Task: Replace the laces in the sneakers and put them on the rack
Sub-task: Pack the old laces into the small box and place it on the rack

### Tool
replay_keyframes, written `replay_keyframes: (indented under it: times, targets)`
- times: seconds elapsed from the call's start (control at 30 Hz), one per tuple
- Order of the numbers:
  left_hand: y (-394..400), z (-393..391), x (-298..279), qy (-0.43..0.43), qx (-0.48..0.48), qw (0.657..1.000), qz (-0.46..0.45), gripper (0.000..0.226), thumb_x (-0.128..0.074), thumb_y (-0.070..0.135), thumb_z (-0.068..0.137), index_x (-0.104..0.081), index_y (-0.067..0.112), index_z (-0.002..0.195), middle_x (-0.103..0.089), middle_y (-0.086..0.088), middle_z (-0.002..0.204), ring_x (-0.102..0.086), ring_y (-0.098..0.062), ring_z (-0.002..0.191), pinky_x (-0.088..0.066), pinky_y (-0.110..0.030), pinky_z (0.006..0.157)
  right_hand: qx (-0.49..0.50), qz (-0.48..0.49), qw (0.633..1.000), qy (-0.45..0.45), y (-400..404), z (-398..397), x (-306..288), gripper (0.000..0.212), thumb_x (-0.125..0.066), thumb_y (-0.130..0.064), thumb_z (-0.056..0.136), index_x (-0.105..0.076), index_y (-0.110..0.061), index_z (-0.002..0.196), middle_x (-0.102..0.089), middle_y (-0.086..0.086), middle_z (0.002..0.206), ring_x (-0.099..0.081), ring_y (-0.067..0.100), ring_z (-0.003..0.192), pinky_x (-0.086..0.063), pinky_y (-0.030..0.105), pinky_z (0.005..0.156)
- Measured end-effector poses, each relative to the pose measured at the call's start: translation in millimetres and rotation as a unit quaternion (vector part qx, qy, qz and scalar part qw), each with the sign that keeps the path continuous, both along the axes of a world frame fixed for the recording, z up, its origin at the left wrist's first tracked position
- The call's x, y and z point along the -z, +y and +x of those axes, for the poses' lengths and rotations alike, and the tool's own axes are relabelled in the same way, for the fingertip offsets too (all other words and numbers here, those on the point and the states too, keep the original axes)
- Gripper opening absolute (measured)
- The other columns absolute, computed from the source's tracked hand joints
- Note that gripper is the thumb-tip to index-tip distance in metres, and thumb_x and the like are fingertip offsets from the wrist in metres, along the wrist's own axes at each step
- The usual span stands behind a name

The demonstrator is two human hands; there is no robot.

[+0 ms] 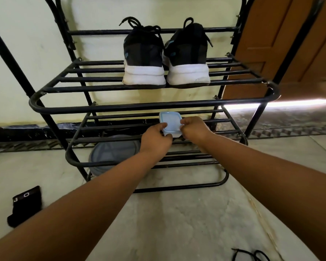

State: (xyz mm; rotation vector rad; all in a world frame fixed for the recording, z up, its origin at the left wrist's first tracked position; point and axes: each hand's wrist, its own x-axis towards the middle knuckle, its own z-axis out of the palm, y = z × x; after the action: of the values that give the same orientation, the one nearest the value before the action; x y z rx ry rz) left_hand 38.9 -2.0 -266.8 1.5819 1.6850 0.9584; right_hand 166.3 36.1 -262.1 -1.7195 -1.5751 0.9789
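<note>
Two black sneakers with white soles sit side by side on the upper shelf of a black metal rack (152, 105), well above and beyond both hands, heels facing the viewer. The left sneaker (143, 59) and the right sneaker (188, 59) touch at the heel, and black laces (139, 25) are threaded in both, their loose ends sticking up over the tongues.

Below that shelf, both hands reach forward to the rack's middle shelf and hold a small pale blue plastic container (170, 123) between them. The left hand (155, 137) grips its near left corner with curled fingers and thumb. The right hand (193, 129) pinches its right edge, fingers curled over the lid. The container appears to sit on the shelf bars.

Under and to the left of the left hand, a round grey lidded tub (113, 153) rests on the floor beneath the rack. Further left, near the left forearm, a black fabric item (24, 206) with white markings lies on the floor. Close beside the right forearm, at the bottom edge, lies a loose black lace (250, 255). A brown wooden door (282, 44) stands well beyond the right hand.
</note>
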Motion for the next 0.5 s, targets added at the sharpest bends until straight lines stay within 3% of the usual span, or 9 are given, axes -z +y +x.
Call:
replay_keyframes:
  times: [0.1,0.27,0.37,0.5]
  targets:
    - [-10.9,-4.1,-6.2,-0.031,0.000,1.000,0.005,0.045,-0.058,0.011,0.088,-0.051,0.013,0.133,-0.065,-0.010,0.113,-0.063,-0.024,0.099,-0.050,-0.031,0.087,-0.010,0.022,1.000,-0.001,-17.8,3.3,-11.7,0.046,-0.055,0.000,0.089,-0.049,-0.006,0.134,-0.053,0.016,0.128,-0.060,0.026,0.098,-0.054,0.039,0.088]
    - [-38.0,-14.5,-16.1,-0.094,0.029,0.995,0.001,0.040,-0.067,0.010,0.083,-0.058,0.015,0.122,-0.062,-0.008,0.113,-0.062,-0.023,0.100,-0.052,-0.038,0.093,-0.028,0.064,0.997,-0.036,-58.2,16.0,-35.8,0.046,-0.063,0.007,0.082,-0.058,-0.008,0.125,-0.052,0.011,0.132,-0.054,0.026,0.113,-0.051,0.030,0.089]
    - [-53.8,-12.8,-28.1,-0.100,0.047,0.994,0.015,0.036,-0.071,0.010,0.082,-0.060,0.014,0.116,-0.064,-0.009,0.106,-0.064,-0.024,0.097,-0.053,-0.039,0.090,-0.062,0.099,0.985,-0.129,-82.7,17.9,-49.3,0.044,-0.072,-0.001,0.078,-0.060,-0.012,0.119,-0.052,0.009,0.129,-0.053,0.024,0.113,-0.048,0.025,0.085]
    - [-76.8,-3.0,-40.1,-0.111,0.052,0.992,0.028,0.034,-0.077,0.009,0.075,-0.059,0.013,0.104,-0.063,-0.008,0.093,-0.064,-0.025,0.088,-0.055,-0.042,0.084,-0.098,0.181,0.944,-0.257,-110.1,23.2,-62.3,0.035,-0.071,-0.007,0.080,-0.059,-0.014,0.112,-0.047,0.010,0.124,-0.050,0.023,0.109,-0.032,0.017,0.079]
